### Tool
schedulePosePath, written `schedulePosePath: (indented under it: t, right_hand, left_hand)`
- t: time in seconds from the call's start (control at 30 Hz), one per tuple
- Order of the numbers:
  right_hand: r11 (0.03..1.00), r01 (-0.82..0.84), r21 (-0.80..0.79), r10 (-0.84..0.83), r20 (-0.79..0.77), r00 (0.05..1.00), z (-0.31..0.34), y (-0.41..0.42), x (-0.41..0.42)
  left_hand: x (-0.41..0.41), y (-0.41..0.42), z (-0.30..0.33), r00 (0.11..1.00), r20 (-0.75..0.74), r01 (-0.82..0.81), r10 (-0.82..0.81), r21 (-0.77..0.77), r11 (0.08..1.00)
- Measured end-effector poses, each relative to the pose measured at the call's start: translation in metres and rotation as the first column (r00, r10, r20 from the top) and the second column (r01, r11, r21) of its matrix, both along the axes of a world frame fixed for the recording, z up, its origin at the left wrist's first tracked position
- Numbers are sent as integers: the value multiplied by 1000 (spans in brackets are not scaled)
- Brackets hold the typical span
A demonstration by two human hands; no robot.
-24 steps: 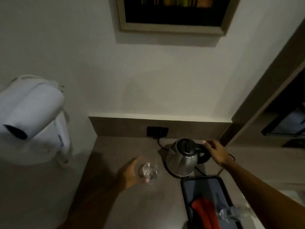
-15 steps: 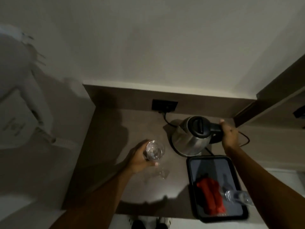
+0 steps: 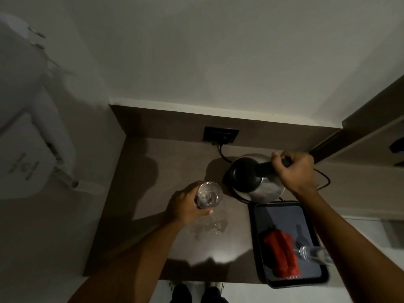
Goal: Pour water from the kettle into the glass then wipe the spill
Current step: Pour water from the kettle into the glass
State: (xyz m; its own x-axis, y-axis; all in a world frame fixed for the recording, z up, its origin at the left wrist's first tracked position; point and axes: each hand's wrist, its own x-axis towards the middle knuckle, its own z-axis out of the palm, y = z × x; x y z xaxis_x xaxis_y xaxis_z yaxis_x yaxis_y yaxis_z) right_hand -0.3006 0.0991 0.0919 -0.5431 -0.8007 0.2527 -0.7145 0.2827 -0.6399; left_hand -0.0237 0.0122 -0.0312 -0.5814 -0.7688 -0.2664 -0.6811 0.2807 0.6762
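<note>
Head view: glass (image 3: 208, 195) in left grip (image 3: 185, 205).

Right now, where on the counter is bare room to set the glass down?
Bare counter stretches left of the glass, back toward the socket. Crowded on the right: kettle, then the tray holding the red cloth.

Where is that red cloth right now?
The red cloth lies folded on the black tray at the lower right of the head view, in front of the kettle and just left of a clear glass lying on the tray.
</note>
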Motion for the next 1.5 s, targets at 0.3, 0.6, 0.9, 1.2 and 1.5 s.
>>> schedulePosePath:
  t: [0.3, 0.6, 0.9, 1.2, 1.5]
  right_hand:
    - [984, -116, 134, 161, -399, 903, 15, -10, 38]
    - [972, -122, 201, 212, -527, 823, 24, -17, 45]
    - [955, -153, 256, 285, -632, 721, 46, -24, 42]
    - [942, -152, 300, 319, -651, 689, 64, -29, 39]
    - [931, -165, 324, 345, -644, 682, 80, -29, 39]
  left_hand:
    - [1, -4, 0, 998, 39, 43, -42, -5, 999]
    - [3, -5, 2, 996, 70, 51, -51, 7, 999]
    - [4, -1, 2, 994, 109, 10, -10, 6, 1000]
    - [4, 0, 3, 995, 95, 4, -4, -2, 1000]
    - [4, 0, 5, 992, 123, -3, 5, -20, 1000]
